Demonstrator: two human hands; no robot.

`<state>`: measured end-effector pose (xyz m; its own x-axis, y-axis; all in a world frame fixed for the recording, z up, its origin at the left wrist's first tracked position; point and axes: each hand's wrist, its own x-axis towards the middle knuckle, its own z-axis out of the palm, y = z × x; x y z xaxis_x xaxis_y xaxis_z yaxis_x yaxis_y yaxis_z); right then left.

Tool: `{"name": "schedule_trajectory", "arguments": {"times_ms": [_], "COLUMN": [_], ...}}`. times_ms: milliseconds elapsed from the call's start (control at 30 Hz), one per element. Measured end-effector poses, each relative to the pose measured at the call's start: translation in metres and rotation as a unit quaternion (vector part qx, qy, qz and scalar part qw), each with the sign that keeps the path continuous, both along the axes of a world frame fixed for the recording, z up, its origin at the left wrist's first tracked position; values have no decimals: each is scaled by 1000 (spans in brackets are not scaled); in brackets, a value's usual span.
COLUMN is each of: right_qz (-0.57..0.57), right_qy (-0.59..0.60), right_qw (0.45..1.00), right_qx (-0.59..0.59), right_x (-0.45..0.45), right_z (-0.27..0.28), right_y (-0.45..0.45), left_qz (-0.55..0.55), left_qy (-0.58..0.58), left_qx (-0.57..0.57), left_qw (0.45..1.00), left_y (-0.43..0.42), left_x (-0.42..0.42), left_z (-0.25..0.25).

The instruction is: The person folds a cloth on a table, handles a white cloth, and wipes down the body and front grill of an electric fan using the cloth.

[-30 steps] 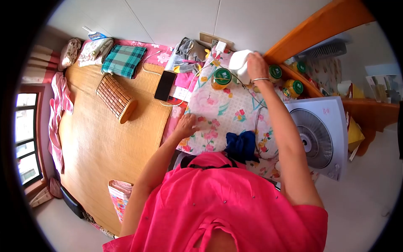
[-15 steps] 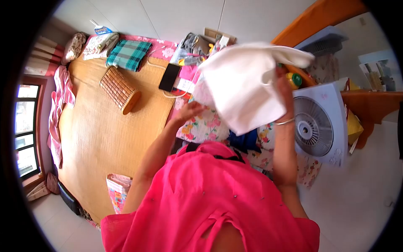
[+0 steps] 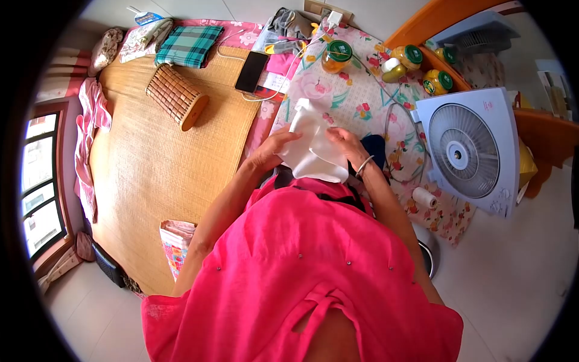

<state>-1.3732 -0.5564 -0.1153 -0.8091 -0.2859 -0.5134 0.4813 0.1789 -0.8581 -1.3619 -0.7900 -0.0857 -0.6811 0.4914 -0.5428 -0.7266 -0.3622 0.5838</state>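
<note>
A crumpled white cloth (image 3: 313, 145) hangs between my two hands, close in front of my body. My left hand (image 3: 272, 148) grips its left edge, with the fingers bent onto the fabric. On the other side my right hand (image 3: 348, 146), with a bracelet at the wrist, holds the right part of the cloth. Behind that wrist a dark blue cloth (image 3: 375, 148) lies partly hidden on the flowered tablecloth (image 3: 362, 114).
Jars with green lids, one of them a jar (image 3: 336, 57), stand toward the back. A fan (image 3: 464, 151) is at the right, with a thread spool (image 3: 424, 198) near it. Left are a phone (image 3: 251, 72), a woven pillow (image 3: 176, 96) and a mat (image 3: 163, 157).
The white cloth has come from the back right to in front of my body. My left hand has taken hold of it too. More of the jars and the spool now show.
</note>
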Motion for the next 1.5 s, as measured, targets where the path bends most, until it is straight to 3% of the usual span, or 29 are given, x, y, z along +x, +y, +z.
{"name": "schedule_trajectory", "arguments": {"times_ms": [33, 233, 367, 400, 467, 533, 600, 633, 800, 900, 1000, 1067, 1200, 1300, 1400, 1500], "right_qz": [10, 78, -45, -94, -207, -209, -226, -227, -168, -124, -92, -116, -133, -29, -87, -165], "right_qy": [-44, 42, -63, -129, -142, -184, -272, -257, -155, -91, -6, -7, -28, -34, 23, -8], "right_qw": [999, 995, 990, 970, 914, 898, 897, 903, 973, 969, 960, 976, 988, 987, 992, 986], "right_qx": [4, 51, -120, -185, -319, -341, -265, -261, 12, 192, 264, 184, 79, 153, 90, 0], "right_x": [1, -1, -10, -13, -16, -14, -5, 2, 26, 30, 29, 31, 34, 35, 31, 13], "right_z": [4, 17, -2, 2, 3, 2, -15, -19, -31, -47, -78, -69, -45, -52, -58, -30], "right_y": [-4, 0, 28, 37, 38, 33, 32, 28, 10, -1, 1, 6, 14, 26, 33, 33], "left_qz": [18, 28, 107, 112, 120, 104, 82, 68, 39, 25, 34, 27, 51, 48, 77, 80], "left_qy": [-5, -45, -56, -61, -72, -34, -15, -17, -55, -51, -43, -16, 5, 56, 62, 66], "left_qx": [-2, -31, 52, 65, 92, 26, -23, -39, -87, -125, -168, -150, -149, -205, -146, -124], "left_qw": [1000, 998, 991, 990, 986, 994, 996, 997, 994, 991, 984, 988, 988, 976, 984, 987], "left_y": [5, -18, -31, -33, -35, -33, -34, -38, -44, -49, -44, -48, -42, -45, -53, -52], "left_x": [-1, -7, -1, 1, 6, 16, 20, 22, 12, 2, -3, -2, 0, 2, -1, -8], "left_z": [11, 3, 0, 0, -1, -13, -28, -33, -40, -56, -59, -79, -57, -51, -49, -33]}}
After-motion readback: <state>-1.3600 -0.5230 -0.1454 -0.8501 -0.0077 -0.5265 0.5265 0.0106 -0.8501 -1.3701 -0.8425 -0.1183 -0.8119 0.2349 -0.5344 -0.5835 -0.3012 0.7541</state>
